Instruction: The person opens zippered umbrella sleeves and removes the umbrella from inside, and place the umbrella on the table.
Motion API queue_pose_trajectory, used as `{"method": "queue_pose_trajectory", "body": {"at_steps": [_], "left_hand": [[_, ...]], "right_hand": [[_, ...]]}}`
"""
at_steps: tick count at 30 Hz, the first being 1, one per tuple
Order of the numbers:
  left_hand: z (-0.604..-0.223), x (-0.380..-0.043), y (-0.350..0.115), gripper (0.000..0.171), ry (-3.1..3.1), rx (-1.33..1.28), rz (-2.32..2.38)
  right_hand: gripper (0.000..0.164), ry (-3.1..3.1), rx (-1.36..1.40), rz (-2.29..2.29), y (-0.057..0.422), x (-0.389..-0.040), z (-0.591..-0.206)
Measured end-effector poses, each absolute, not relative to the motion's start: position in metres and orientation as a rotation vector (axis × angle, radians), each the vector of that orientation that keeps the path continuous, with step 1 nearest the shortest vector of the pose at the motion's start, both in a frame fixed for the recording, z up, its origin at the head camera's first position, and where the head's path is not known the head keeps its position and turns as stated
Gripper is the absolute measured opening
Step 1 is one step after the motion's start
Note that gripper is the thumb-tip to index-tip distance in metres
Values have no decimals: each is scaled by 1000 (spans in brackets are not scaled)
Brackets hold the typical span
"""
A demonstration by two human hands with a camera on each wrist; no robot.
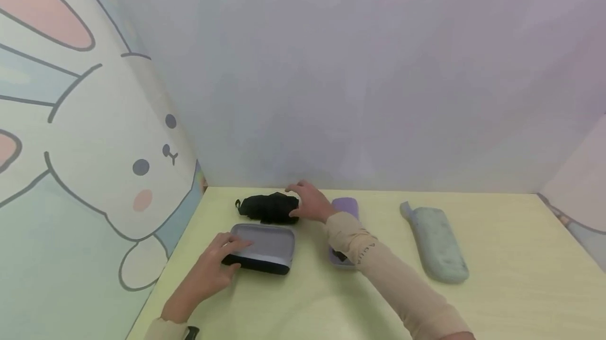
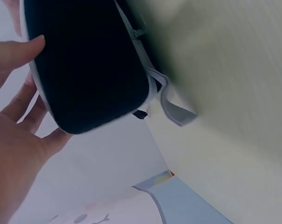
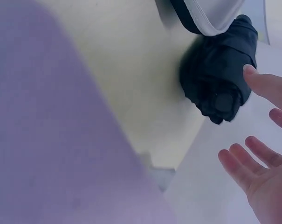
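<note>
My left hand [image 1: 215,266] grips the left end of a grey-and-black case [image 1: 267,245], fingers over its grey top and thumb against its black side. In the left wrist view, the black face of the case [image 2: 87,60] is tilted off the table, with a grey strap loop at one corner. Just behind the case lies a folded black umbrella [image 1: 267,208] with a small wrist loop. My right hand [image 1: 311,203] is at the umbrella's right end, fingers spread. The right wrist view has the thumb tip right by the umbrella [image 3: 220,70], the other fingers apart from it.
Under my right forearm is a purple case [image 1: 347,206], partly hidden, with something black at its near end. Further right lies a grey-green soft pouch [image 1: 440,245] with a tab. A pale wall [image 1: 360,77] closes the back of the yellow table [image 1: 511,256].
</note>
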State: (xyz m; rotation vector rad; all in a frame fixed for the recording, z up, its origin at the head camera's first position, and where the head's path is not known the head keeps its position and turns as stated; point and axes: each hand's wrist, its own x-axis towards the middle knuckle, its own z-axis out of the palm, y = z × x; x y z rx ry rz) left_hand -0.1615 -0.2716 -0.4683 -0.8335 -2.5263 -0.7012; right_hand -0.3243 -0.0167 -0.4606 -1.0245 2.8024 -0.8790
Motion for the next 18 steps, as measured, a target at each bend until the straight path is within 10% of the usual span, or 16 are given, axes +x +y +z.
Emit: {"method": "queue_pose_trajectory", "body": {"at_steps": [18], "left_hand": [[-471, -158, -256, 52, -2657, -825, -706]], "right_hand": [[58, 2835, -963, -927, 42, -311, -433]]}}
